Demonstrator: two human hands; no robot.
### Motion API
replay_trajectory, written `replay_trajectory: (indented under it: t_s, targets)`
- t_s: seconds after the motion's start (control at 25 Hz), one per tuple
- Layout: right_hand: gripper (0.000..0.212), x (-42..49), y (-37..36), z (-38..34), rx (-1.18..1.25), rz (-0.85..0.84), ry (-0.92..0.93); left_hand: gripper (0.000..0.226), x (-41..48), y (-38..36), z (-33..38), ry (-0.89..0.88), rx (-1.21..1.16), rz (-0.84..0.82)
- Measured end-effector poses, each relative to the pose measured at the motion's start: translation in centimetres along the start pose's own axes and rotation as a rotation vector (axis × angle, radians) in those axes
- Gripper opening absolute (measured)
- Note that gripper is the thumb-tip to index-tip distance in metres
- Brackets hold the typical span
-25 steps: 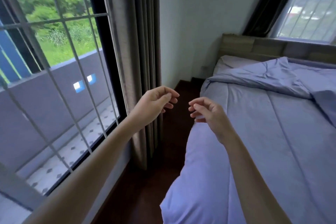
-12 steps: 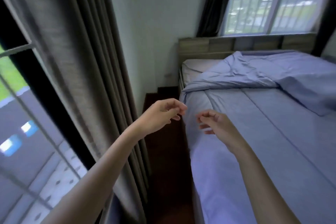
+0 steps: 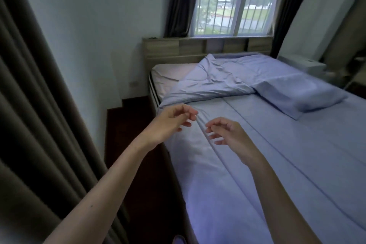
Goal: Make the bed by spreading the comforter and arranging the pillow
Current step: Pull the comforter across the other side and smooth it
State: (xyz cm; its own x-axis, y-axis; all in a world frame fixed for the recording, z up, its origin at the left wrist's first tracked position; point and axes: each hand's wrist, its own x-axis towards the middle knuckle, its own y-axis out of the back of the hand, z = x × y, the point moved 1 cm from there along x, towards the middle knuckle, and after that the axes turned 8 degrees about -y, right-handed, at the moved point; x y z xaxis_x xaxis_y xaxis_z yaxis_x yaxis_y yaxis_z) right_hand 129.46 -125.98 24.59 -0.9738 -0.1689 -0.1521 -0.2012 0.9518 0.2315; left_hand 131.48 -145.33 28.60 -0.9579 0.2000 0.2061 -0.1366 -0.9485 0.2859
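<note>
Both bare hands hover empty above the pale lavender-blue quilted comforter (image 3: 257,164), near the bed's left edge: the left hand (image 3: 170,123) with fingers loosely curled toward the thumb, the right hand (image 3: 229,134) with fingers half-bent and slightly apart, neither gripping cloth. That comforter lies flat over most of the mattress, its top end folded back in a rumpled heap below the wooden headboard (image 3: 198,47). One matching lavender pillow (image 3: 297,93) lies on it, further right

The bed (image 3: 156,93) carries a blue comforter (image 3: 277,164) (its top corner folded back, baring the sheet (image 3: 170,75)) with a pillow (image 3: 297,93) on it.
</note>
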Motion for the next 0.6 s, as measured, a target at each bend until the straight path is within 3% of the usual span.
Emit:
replay_trajectory:
  t_s: [0.32, 0.44, 0.6]
  targets:
    - [0.018, 18.3, 3.1, -1.4, 0.115, 0.178, 0.052, 0.023, 18.6, 4.1, -6.1, 0.008, -0.036, 0.139]
    - [0.025, 24.4, 3.1, -0.5, 0.129, 0.187, 0.052, 0.027, 23.8, 5.3, -10.0, 0.063, -0.056, 0.198]
    - [0.038, 31.3, 2.5, 2.3, 0.091, 0.144, -0.03, 0.033, 29.9, 6.5, -16.6, 0.185, -0.018, 0.143]
